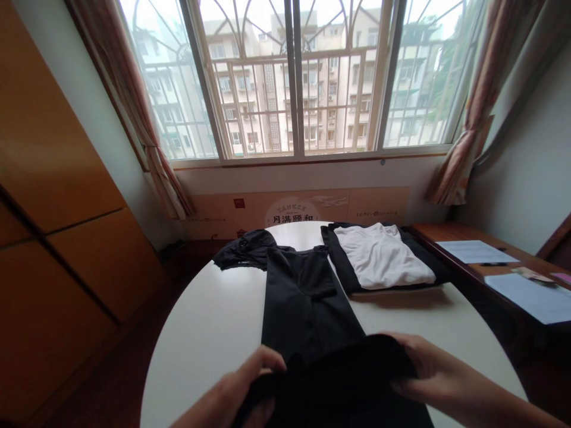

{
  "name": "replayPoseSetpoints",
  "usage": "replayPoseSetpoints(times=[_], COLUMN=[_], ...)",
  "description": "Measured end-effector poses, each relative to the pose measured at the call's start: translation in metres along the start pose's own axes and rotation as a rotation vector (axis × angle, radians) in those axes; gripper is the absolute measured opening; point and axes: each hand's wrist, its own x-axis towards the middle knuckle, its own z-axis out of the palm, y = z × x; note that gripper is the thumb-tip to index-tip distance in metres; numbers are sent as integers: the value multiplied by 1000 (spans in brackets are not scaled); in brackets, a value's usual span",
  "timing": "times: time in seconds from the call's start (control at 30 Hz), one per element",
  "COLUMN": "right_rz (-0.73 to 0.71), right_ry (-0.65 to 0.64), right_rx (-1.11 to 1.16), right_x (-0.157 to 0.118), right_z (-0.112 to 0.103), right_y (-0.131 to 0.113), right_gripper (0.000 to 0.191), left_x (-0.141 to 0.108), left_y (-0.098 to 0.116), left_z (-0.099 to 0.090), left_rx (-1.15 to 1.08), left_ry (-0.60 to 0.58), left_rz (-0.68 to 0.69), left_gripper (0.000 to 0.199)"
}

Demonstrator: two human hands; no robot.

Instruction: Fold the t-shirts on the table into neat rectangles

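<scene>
Black trousers (307,303) lie lengthwise on a round white table (196,339), their far end flat and their near end lifted toward me. My left hand (243,380) grips the raised black cloth at its left edge, thumb and fingers closed round it. At the right edge of the same cloth, my right hand (423,368) pinches the fabric, with some fingers hidden behind it. The lifted part forms a dark fold between both hands, and its lower portion runs out of the frame.
Left of the trousers' far end is a crumpled black garment (247,249). A folded white garment (383,255) rests on folded black clothes at the right. Papers (477,251) lie on a wooden table (428,235) farther right. A barred window (294,89) is behind, with curtains (165,178) beside it.
</scene>
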Motion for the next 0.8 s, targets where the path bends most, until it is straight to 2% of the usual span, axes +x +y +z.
replayPoseSetpoints(times=[0.07,0.13,0.2,0.3,0.4,0.47,0.5,0.57,0.63,0.7,0.8], right_rz=[-84,-138,-172,-259,-218,-164,-128,-72,-38,-22,-37], right_ry=[40,71,81,107,189,311,379,480,531,551,577], right_rx=[64,95,108,91,75,-93,-203,-347,-424,-500,-590], right_x=[22,53,89,146,204,239,254,279,296,306,313], right_z=[-7,-16,-28,-45,-60,-65,-67,-66,-64,-63,-64], right_y=[-15,-31,-45,-57,-57,-50,-45,-31,-15,-2,7], right_gripper=[53,52,55,61,58,54,50,43,40,39,44], left_x=[5,22,50,102,157,191,206,231,246,253,256], left_y=[24,43,52,49,34,19,10,-8,-27,-44,-61], left_z=[-22,-47,-71,-100,-118,-123,-123,-120,-115,-110,-107], left_rx=[55,96,99,-53,-320,-429,-440,-399,-327,-255,-119], left_ry=[93,79,47,114,196,293,377,504,516,507,671], left_rz=[106,221,318,370,293,175,101,-72,-208,-258,-165], left_gripper=[39,41,37,31,42,52,49,32,22,21,30])
